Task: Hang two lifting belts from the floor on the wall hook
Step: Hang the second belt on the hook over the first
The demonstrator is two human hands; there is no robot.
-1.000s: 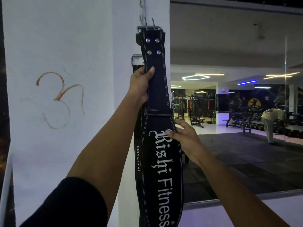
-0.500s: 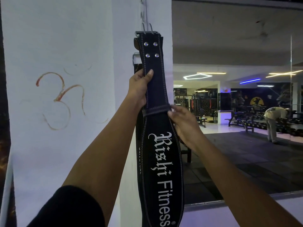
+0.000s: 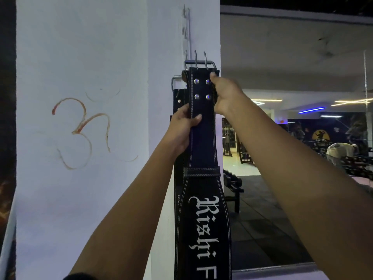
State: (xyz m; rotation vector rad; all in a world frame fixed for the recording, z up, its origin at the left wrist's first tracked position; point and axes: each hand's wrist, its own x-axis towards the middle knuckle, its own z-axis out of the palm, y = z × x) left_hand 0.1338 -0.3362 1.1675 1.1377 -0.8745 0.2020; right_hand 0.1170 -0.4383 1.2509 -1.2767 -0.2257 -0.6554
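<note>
A black lifting belt (image 3: 203,150) with white lettering hangs upright against the white pillar corner. Its steel buckle (image 3: 200,63) with two prongs sits at the top, close to the thin metal wall hook (image 3: 186,31). Whether the buckle rests on the hook I cannot tell. My left hand (image 3: 184,128) grips the belt's left edge below the rivets. My right hand (image 3: 225,96) pinches its right edge beside the upper rivets. A second black belt (image 3: 178,158) hangs behind it against the pillar, mostly hidden, its buckle (image 3: 175,81) showing at the left.
The white pillar (image 3: 90,57) carries an orange painted symbol (image 3: 80,130). To the right a large mirror (image 3: 292,57) shows the gym floor, a dumbbell rack (image 3: 232,178) and a bent-over person (image 3: 339,152) far off.
My right hand has moved up from the belt's keeper loop to the edge near the buckle. My left hand keeps its grip on the belt below the rivets.
</note>
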